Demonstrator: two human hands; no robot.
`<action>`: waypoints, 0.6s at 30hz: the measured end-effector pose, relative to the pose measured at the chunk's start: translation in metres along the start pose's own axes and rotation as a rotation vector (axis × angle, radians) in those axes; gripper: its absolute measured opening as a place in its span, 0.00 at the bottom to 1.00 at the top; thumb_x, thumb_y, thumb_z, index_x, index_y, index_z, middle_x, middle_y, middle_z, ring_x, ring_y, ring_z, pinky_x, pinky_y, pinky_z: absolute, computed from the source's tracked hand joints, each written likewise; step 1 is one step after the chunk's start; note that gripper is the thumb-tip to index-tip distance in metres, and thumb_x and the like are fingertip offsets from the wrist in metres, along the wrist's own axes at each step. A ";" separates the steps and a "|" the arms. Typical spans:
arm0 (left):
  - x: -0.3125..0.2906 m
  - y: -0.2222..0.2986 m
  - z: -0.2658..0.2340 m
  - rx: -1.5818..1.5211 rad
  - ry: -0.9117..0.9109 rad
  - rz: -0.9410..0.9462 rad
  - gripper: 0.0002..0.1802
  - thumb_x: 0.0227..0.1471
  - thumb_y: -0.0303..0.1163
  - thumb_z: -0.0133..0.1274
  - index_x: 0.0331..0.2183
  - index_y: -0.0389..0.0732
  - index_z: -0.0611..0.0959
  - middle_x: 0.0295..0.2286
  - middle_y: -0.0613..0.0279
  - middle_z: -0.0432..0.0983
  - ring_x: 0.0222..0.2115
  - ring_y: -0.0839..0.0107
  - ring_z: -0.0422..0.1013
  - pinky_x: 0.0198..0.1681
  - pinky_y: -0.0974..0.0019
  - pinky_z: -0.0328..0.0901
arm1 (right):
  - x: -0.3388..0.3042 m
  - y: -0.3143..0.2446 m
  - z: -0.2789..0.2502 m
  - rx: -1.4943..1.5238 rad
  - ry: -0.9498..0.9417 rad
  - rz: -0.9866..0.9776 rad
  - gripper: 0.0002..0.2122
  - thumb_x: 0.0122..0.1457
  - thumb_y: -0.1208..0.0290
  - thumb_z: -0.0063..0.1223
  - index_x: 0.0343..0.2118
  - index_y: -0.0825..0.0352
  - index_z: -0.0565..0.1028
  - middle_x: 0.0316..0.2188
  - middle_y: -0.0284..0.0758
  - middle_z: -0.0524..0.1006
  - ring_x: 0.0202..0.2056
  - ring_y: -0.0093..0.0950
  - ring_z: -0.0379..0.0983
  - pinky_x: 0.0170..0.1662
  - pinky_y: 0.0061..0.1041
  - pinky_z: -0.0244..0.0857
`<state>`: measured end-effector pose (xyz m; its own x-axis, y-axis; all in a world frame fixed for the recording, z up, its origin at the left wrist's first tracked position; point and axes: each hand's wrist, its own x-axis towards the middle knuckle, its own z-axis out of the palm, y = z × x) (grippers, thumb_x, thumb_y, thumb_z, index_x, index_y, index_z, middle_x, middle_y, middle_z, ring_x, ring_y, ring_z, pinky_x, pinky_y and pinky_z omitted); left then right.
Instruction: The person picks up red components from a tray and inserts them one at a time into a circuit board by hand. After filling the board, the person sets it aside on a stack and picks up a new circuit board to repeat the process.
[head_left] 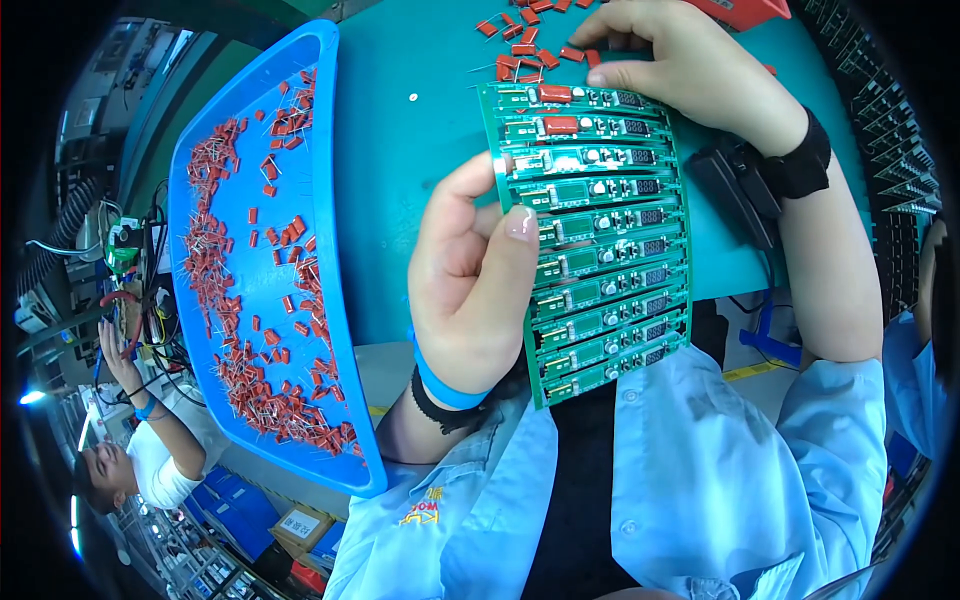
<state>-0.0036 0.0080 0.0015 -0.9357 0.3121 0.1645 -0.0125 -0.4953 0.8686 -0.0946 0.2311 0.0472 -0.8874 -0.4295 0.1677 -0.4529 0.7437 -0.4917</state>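
My left hand (470, 280) grips the left edge of a green circuit board panel (610, 240), thumb on its face, holding it tilted up. Several narrow boards make up the panel, each with a small dark digit display. Red capacitors (557, 94) sit on the top two strips; the lower strips show none. Beyond the panel's top edge, my right hand (660, 55) reaches over loose red capacitors (523, 49) with wire leads on the table. Its thumb and fingers are apart, with a capacitor (592, 58) between them that appears to lie on the table.
A blue tray (328, 200) of many loose red capacitors stands at the left. The teal table mat (410, 50) lies beneath. A black device (735, 195) with a cable is by my right wrist. Racked boards (890, 130) line the far right; another person (165, 460) is at left.
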 end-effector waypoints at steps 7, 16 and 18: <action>0.000 0.000 0.000 -0.012 0.011 -0.001 0.21 0.63 0.22 0.40 0.56 0.29 0.61 0.45 0.49 0.74 0.43 0.72 0.73 0.46 0.69 0.68 | 0.001 0.007 0.006 -0.004 0.039 -0.007 0.08 0.54 0.73 0.59 0.33 0.72 0.76 0.27 0.42 0.76 0.28 0.34 0.74 0.33 0.27 0.67; 0.001 0.000 0.001 -0.016 0.034 -0.024 0.21 0.63 0.22 0.40 0.56 0.29 0.61 0.45 0.50 0.74 0.43 0.72 0.73 0.47 0.69 0.68 | -0.004 -0.007 -0.002 0.467 0.301 0.133 0.02 0.57 0.80 0.54 0.32 0.72 0.76 0.23 0.32 0.76 0.26 0.19 0.70 0.31 0.18 0.65; 0.001 0.000 0.002 -0.010 0.045 -0.020 0.21 0.62 0.21 0.39 0.56 0.29 0.61 0.45 0.49 0.74 0.43 0.71 0.73 0.47 0.68 0.68 | -0.006 -0.005 -0.003 0.395 0.273 0.054 0.04 0.57 0.81 0.53 0.35 0.72 0.77 0.25 0.31 0.77 0.26 0.17 0.70 0.31 0.18 0.65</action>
<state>-0.0040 0.0099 0.0025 -0.9502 0.2852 0.1254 -0.0348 -0.4972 0.8669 -0.0871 0.2316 0.0507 -0.9229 -0.2066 0.3250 -0.3851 0.4871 -0.7838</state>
